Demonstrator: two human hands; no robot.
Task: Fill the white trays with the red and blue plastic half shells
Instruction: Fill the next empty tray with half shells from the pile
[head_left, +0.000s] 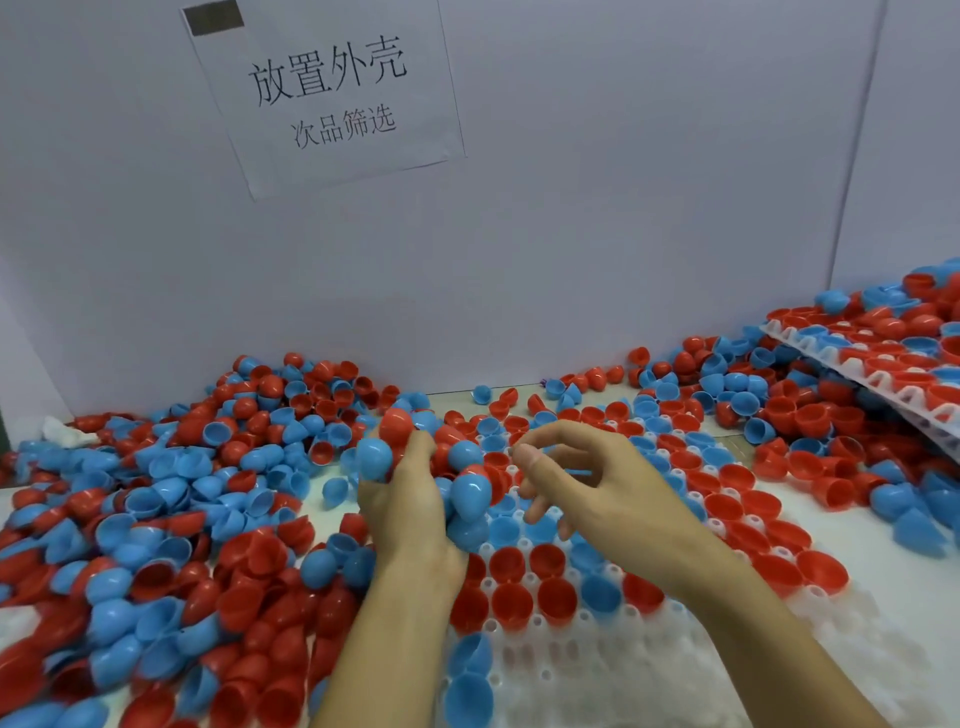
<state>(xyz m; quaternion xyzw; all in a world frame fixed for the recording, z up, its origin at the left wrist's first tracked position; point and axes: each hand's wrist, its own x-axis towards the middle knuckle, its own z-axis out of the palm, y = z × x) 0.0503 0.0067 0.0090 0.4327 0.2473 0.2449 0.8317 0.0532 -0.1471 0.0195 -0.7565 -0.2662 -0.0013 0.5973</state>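
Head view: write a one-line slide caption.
Left hand holds a clutch of red and blue shells while the empty right hand hovers over a partly filled white tray.

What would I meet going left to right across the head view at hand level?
Loose pile of shells → left hand gripping several shells → right hand, fingers loosely curled, above the white tray → tilted filled tray at far right.

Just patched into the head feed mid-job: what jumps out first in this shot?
A sea of loose red and blue half shells covers the table, thickest at left. In the middle, the left hand grips a clutch of shells while the right hand hovers empty over a partly filled white tray. A paper sign hangs on the wall above; another loaded tray leans at far right.
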